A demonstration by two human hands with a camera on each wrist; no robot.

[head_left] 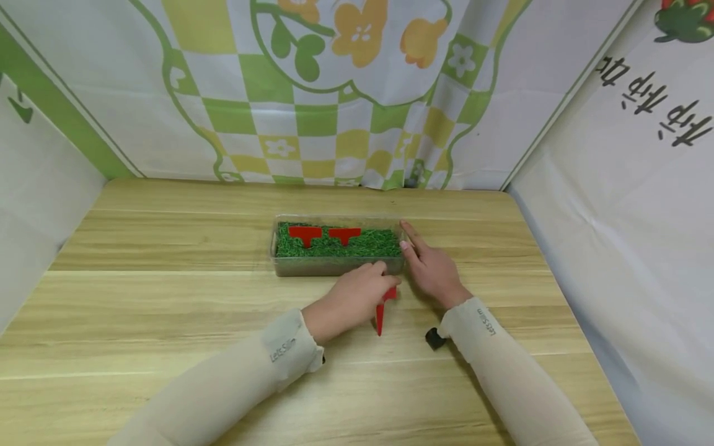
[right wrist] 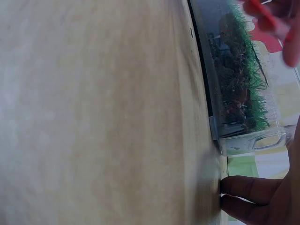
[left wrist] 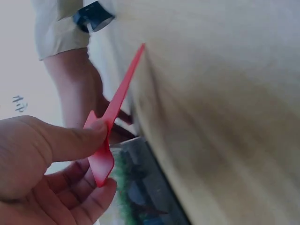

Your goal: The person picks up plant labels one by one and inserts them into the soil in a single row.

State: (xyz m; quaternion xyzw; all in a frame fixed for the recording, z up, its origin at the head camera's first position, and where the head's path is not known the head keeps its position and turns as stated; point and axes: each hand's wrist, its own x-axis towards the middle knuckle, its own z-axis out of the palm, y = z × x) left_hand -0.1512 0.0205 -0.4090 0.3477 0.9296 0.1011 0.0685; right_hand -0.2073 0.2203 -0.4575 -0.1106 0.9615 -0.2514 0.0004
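Observation:
In the head view a long clear plastic box (head_left: 329, 267) stands on the table, holding green artificial grass (head_left: 374, 243) over a brown layer. Two red T-shaped plant labels, one at the left (head_left: 305, 234) and one near the middle (head_left: 344, 234), stand upright in the grass. My left hand (head_left: 357, 297) pinches a third red plant label (left wrist: 105, 147) between thumb and fingers in front of the box, its pointed stem toward me. At the box's right end is my right hand (head_left: 437, 272), its fingers extended against that end; the right wrist view shows two fingertips at the tabletop.
The box stands on a wooden table (head_left: 184, 310). Behind it hangs a green and yellow checked cloth (head_left: 318, 118), with white fabric walls at both sides. A small black device (head_left: 435, 338) sits at the right wrist.

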